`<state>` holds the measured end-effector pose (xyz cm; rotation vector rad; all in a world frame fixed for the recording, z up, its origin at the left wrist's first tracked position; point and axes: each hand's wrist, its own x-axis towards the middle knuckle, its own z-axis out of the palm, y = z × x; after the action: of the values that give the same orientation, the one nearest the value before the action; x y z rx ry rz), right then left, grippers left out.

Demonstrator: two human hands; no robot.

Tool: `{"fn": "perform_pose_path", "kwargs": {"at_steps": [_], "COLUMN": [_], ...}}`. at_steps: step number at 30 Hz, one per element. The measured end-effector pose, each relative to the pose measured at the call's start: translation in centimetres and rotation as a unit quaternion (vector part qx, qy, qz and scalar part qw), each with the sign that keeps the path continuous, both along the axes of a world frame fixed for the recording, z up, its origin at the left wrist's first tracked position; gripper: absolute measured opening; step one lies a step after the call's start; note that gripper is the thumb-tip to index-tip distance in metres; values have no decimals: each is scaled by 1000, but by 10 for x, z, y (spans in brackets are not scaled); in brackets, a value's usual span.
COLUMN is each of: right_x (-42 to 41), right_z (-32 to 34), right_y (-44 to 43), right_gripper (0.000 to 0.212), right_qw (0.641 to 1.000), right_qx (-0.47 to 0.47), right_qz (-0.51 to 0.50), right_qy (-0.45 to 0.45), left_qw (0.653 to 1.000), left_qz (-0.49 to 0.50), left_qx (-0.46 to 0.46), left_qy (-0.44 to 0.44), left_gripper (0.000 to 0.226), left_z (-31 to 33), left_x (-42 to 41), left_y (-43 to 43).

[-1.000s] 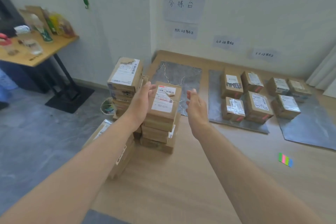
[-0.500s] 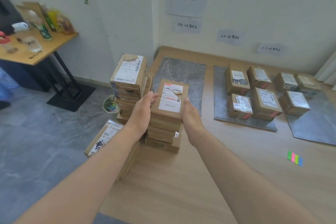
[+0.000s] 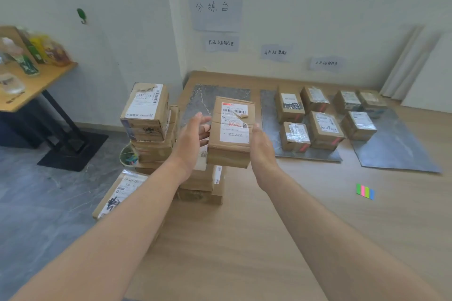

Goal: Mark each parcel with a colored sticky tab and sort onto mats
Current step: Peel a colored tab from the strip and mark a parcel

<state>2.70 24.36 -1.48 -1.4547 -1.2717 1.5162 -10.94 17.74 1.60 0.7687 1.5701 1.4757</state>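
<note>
A brown cardboard parcel (image 3: pixel 232 129) with a white shipping label is lifted above a low stack of parcels (image 3: pixel 200 183). It is held between both hands. My left hand (image 3: pixel 193 139) is at its left side with the fingers curled against it. My right hand (image 3: pixel 261 144) grips its right side, thumb at the top edge. A strip of coloured sticky tabs (image 3: pixel 365 191) lies on the wooden platform to the right. Three grey mats lie by the wall: the left mat (image 3: pixel 215 95) bare, the middle mat (image 3: pixel 269 110) and the right mat (image 3: pixel 396 149) carrying parcels.
A taller parcel stack (image 3: pixel 146 110) stands left of the low one, and a flat parcel (image 3: pixel 117 193) leans at the platform's edge. A small bin (image 3: pixel 128 156) sits behind the stacks. A wooden table (image 3: pixel 36 85) with bottles is at far left. Paper signs hang on the wall.
Both hands closed in on the top parcel of the low stack, took hold of it, and have now raised it off the stack.
</note>
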Motion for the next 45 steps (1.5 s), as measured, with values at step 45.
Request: {"fn": "perform_pose_path", "kwargs": {"at_steps": [45], "right_x": [358], "right_z": [-186], "right_y": [25], "right_gripper": [40], "right_qw": [988], "right_qx": [-114], "right_qz": [-93], "right_qy": [-47], "left_qw": [970], "left_qz": [-92], "left_qx": [-215], "left_qy": [-64], "left_gripper": [46], "left_z": [-151], "left_x": [342], "left_y": [54]}}
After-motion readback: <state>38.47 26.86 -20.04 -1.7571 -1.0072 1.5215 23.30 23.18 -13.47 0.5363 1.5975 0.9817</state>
